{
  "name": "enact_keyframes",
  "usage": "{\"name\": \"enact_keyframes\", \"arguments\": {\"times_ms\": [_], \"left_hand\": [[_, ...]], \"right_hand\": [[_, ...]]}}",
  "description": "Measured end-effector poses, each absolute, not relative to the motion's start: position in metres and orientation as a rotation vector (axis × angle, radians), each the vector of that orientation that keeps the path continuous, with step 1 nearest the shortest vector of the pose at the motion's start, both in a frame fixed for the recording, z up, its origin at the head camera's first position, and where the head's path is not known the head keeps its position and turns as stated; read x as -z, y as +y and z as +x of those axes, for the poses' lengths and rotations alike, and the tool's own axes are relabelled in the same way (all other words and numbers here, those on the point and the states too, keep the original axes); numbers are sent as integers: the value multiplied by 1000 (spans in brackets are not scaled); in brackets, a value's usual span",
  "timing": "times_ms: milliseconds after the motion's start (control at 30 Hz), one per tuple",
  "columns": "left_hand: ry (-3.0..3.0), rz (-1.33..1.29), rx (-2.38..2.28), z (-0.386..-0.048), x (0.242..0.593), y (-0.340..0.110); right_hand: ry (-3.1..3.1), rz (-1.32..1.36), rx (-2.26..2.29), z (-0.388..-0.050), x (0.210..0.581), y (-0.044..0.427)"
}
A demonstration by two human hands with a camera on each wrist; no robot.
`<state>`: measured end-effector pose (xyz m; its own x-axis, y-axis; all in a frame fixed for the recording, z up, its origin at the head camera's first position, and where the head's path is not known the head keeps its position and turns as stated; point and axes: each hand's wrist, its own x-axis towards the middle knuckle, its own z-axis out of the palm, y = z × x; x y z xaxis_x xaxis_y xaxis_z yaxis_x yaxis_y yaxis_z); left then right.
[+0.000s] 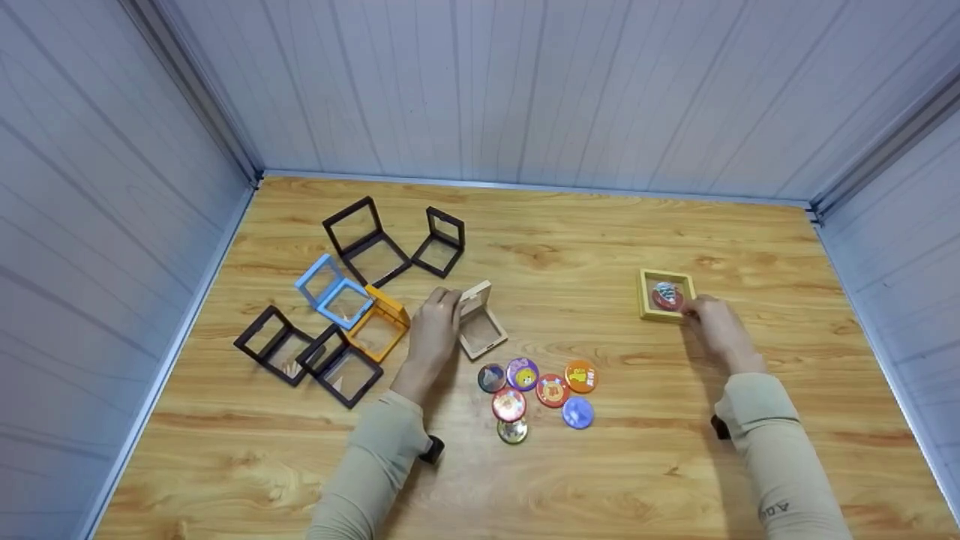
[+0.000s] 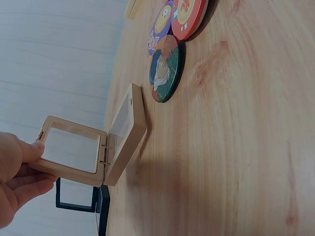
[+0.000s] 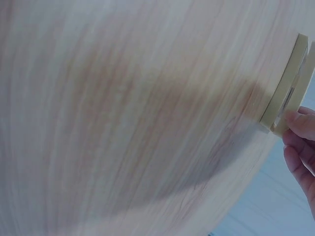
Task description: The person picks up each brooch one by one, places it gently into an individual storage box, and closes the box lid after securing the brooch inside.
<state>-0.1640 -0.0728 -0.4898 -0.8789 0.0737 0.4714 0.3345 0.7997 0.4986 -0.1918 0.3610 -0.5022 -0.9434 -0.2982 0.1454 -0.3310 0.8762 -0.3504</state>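
Observation:
My left hand (image 1: 435, 330) pinches the raised lid of a beige hinged frame (image 1: 482, 334) whose base lies on the table. In the left wrist view, thumb and fingers of the hand (image 2: 22, 172) hold the lid (image 2: 74, 169) by its edge. At the right, my right hand (image 1: 716, 326) grips the near right corner of a yellow frame (image 1: 646, 300) with a red round badge (image 1: 666, 296) in it. The right wrist view shows the yellow frame (image 3: 285, 93) with a narrow gap between its halves, the hand's (image 3: 302, 137) thumb and fingers on its corner.
Several round badges (image 1: 553, 390) lie in a group between the arms, below the beige frame. Left of my left hand stand several hinged frames with raised lids: black ones (image 1: 364, 244), a light blue one (image 1: 322, 300) and an orange one (image 1: 390, 306). Panel walls (image 1: 525, 97) enclose the table.

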Motion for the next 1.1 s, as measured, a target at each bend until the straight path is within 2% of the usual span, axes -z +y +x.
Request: {"name": "enact_keyframes", "arguments": {"times_ms": [533, 1100], "left_hand": [[-2537, -315, 842, -162, 493, -71], [-2566, -276, 890, -163, 498, -68]], "right_hand": [[-2781, 495, -693, -168, 497, 321], [-2723, 681, -917, -136, 499, 270]]}}
